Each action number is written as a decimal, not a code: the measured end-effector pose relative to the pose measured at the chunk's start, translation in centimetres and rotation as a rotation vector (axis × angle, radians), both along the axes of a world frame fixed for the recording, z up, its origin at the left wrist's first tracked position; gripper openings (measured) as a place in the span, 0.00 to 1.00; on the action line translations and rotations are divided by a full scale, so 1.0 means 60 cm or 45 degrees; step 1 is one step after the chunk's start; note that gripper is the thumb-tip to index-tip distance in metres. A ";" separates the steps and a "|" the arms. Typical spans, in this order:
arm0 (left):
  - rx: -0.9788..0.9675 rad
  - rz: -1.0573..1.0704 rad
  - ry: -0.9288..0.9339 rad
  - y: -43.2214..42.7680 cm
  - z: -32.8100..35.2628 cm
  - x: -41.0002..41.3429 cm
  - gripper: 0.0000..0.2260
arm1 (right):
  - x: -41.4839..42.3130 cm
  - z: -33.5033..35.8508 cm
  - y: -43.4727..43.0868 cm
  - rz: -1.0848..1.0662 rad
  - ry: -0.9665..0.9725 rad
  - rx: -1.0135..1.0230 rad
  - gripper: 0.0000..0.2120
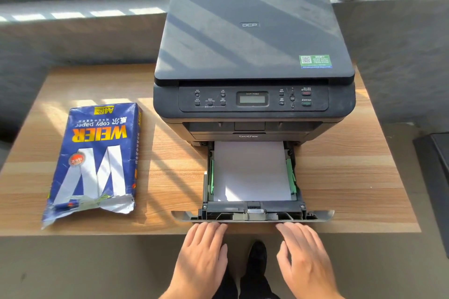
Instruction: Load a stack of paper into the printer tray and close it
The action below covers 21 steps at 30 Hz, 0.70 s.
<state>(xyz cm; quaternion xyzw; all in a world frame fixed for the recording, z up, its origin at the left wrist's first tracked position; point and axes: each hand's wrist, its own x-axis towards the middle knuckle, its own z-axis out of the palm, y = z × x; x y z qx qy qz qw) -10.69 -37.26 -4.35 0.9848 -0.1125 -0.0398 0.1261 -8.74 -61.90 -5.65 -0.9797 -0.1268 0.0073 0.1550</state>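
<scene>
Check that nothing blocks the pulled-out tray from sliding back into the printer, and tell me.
Nothing visible blocks it. The white paper stack lies flat between the green guides in the black pull-out tray, below the dark grey printer. The left hand and right hand sit at the tray's front.

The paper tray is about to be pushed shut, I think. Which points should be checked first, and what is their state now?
1. White paper lies flat in the paper tray: ok.
2. Green side guides sit against the paper edges: ok.
3. Stack height under the fill mark: cannot tell.
4. Left hand and right hand both at the tray front: ok.
5. Tray closed into the Brother printer: not ok, still pulled out.
</scene>
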 end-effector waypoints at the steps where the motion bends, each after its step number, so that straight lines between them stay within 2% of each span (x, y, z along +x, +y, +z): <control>1: -0.007 0.005 0.024 -0.001 0.002 0.013 0.17 | 0.011 0.007 0.005 -0.004 0.053 -0.001 0.18; 4: 0.006 0.023 0.062 -0.008 0.012 0.073 0.17 | 0.066 0.018 0.025 -0.027 0.168 -0.048 0.22; 7: 0.035 0.113 0.100 -0.012 0.014 0.152 0.19 | 0.139 0.019 0.044 -0.100 0.177 -0.092 0.25; 12: -0.060 0.179 0.273 -0.013 0.020 0.273 0.26 | 0.269 0.033 0.065 -0.089 0.344 -0.167 0.31; 14: -0.031 0.212 0.359 -0.012 0.025 0.309 0.26 | 0.300 0.038 0.072 -0.088 0.391 -0.191 0.31; 18: 0.027 0.173 0.351 -0.009 0.022 0.332 0.23 | 0.319 0.049 0.074 -0.070 0.449 -0.231 0.30; 21: -0.008 0.169 0.370 -0.005 0.025 0.315 0.25 | 0.306 0.067 0.074 -0.107 0.584 -0.017 0.28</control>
